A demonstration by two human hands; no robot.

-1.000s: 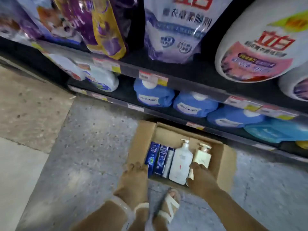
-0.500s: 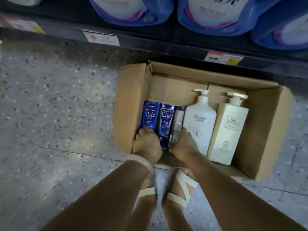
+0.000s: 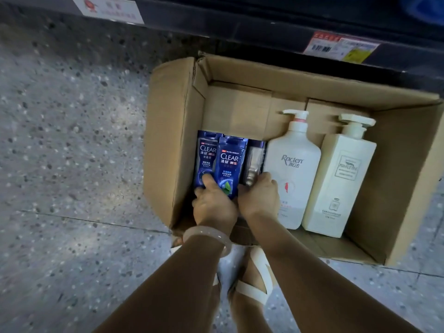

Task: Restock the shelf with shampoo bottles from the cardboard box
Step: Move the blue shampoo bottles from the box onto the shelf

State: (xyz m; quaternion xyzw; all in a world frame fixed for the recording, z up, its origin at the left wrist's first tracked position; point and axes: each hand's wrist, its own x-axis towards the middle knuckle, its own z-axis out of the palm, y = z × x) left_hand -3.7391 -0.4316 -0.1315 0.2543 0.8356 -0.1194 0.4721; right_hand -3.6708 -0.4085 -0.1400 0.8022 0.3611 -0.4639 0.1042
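Hands reach into the cardboard box [image 3: 173, 131] on the floor: left hand [image 3: 213, 205] pinches the middle blue CLEAR shampoo bottle [image 3: 231, 164], right hand [image 3: 259, 197] curls around the clear-sided pack [image 3: 254, 164] beside it.

I see bare floor in the box [image 3: 240, 75] behind the blue bottles [image 3: 229, 162], open to reach from above; two pump bottles [image 3: 292, 164] crowd its right, the shelf edge [image 3: 240, 27] overhanging behind.
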